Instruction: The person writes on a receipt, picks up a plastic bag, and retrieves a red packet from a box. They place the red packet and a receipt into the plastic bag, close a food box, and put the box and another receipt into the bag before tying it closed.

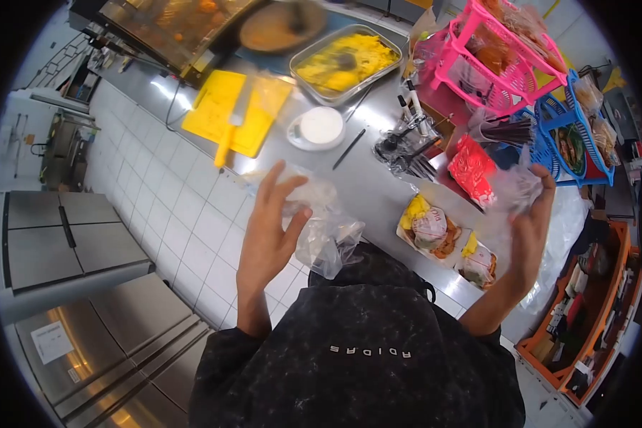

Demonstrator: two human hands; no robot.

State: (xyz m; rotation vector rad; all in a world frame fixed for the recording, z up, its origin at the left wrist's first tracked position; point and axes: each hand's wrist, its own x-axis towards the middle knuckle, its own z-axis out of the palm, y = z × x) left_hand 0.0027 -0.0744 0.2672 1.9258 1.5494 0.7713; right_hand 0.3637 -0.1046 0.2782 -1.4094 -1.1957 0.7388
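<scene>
My left hand (269,225) is raised near the counter's front edge, its fingers spread and thumb apart. Beside and partly behind it is a crumpled clear plastic bag (328,239); no firm grip on it shows. On the right, my right hand (529,232) has its fingers curled around a filmy, translucent plastic bag (515,189), blurred by motion. Just left of this hand are two open boxes of food: a larger one with a paper-wrapped item (429,227) and yellow and browned pieces, and a smaller one with a similar wrapped item (481,262). A red packet (471,170) lies behind them.
A knife (240,107) rests on a yellow cutting board (208,107). Nearby are a white-filled tub (321,128), a tray of yellow food (346,60), a black pen (349,148) and a cutlery holder (410,139). Pink (503,89) and blue baskets (563,128) stand right.
</scene>
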